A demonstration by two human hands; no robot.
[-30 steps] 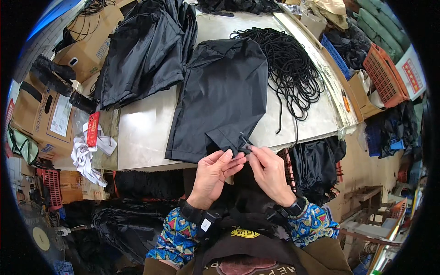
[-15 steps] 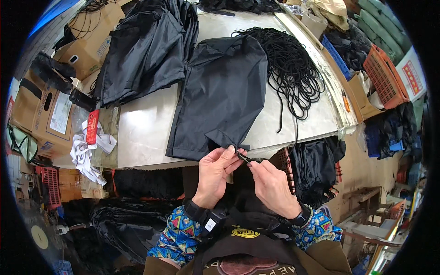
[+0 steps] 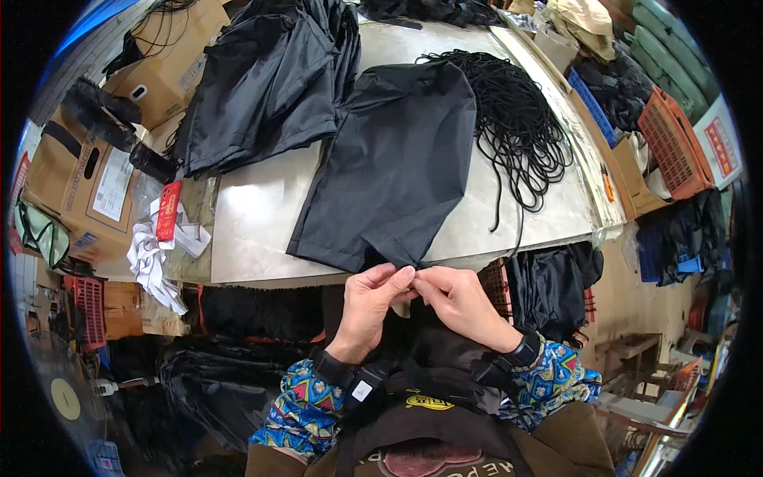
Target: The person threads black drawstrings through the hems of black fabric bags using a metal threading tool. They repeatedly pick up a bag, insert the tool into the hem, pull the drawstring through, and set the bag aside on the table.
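A black fabric bag (image 3: 389,159) lies flat on the table, its near corner drawn to the front edge. At that corner my left hand (image 3: 369,306) is closed, thumb and forefinger pinching the cloth. My right hand (image 3: 461,302) is pinched against the left fingertips. Whatever its fingers hold is covered by them; I cannot tell whether it is cord or cloth. Right of the bag lies a heap of black cord (image 3: 517,127), with a few strands trailing toward the front edge. More black fabric bags (image 3: 262,95) are piled to the left.
The pale table (image 3: 254,215) has its front edge just beyond my hands. Cardboard boxes (image 3: 75,191) and white strips (image 3: 155,254) with a red packet (image 3: 168,211) stand or lie at left. An orange-handled tool (image 3: 608,187) and an orange crate (image 3: 671,143) are at right.
My right hand has moved left and up to meet the left fingertips at the bag's corner. The dark strand seen between the hands before is now hidden. The view has shifted slightly.
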